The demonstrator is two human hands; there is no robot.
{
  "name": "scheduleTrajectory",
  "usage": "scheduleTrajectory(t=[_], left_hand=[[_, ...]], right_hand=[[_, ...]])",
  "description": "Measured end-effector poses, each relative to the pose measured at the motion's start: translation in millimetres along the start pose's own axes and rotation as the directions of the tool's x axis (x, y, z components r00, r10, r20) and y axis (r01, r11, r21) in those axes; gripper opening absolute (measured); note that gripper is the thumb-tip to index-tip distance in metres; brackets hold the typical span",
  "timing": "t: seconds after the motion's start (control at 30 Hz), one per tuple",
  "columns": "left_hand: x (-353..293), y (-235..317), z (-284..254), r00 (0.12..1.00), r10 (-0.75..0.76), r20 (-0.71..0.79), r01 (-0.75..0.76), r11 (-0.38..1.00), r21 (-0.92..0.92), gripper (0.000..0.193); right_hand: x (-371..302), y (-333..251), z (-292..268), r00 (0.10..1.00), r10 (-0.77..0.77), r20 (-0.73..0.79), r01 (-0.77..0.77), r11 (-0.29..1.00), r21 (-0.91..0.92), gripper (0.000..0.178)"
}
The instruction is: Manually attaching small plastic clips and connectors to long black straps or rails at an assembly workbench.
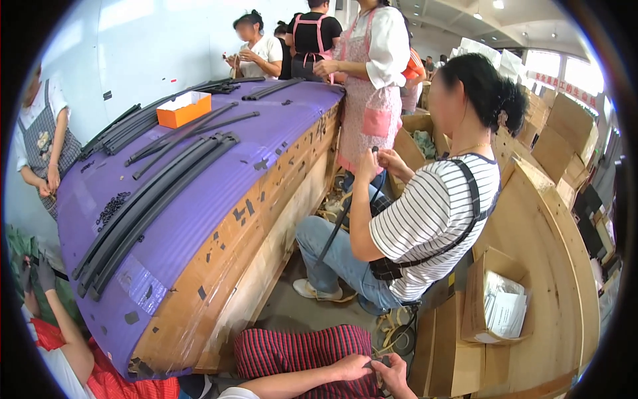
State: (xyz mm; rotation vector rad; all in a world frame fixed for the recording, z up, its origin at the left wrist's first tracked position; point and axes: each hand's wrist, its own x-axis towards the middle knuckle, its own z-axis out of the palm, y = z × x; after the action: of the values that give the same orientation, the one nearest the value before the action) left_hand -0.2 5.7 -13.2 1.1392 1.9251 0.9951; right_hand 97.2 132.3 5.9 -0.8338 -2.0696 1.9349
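At the lower edge, my left hand and my right hand meet, the fingers of both closed. Between them is a small dark piece, mostly covered by the fingers, so its kind cannot be made out. Just beneath and behind the hands lies a red and dark striped cloth. Left of my hands stands a long table with a purple padded top. Long black bars lie in a bundle along it, near a pile of small black rings.
An orange box sits farther up the table. A seated co-worker in a striped shirt holds a black strip ahead of me. Gloved hands of another person are at the left. A cardboard box with papers stands at right.
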Motion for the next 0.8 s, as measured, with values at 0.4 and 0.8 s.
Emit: scheduleTrajectory(t=[0.4, 0.8], left_hand=[[-27.7, 29.1, 5.5, 0.993, -0.025, -0.113, 0.047, 0.979, 0.197, 0.025], [-36.4, 31.0, 27.5, 0.984, 0.056, -0.168, 0.011, 0.927, 0.376, 0.017]], right_hand=[[-8.3, -18.0, 3.8, 0.972, 0.227, 0.054, -0.234, 0.951, 0.203, 0.014], [0.8, -17.5, -6.7, 0.907, 0.400, 0.131, -0.420, 0.878, 0.228, 0.011]])
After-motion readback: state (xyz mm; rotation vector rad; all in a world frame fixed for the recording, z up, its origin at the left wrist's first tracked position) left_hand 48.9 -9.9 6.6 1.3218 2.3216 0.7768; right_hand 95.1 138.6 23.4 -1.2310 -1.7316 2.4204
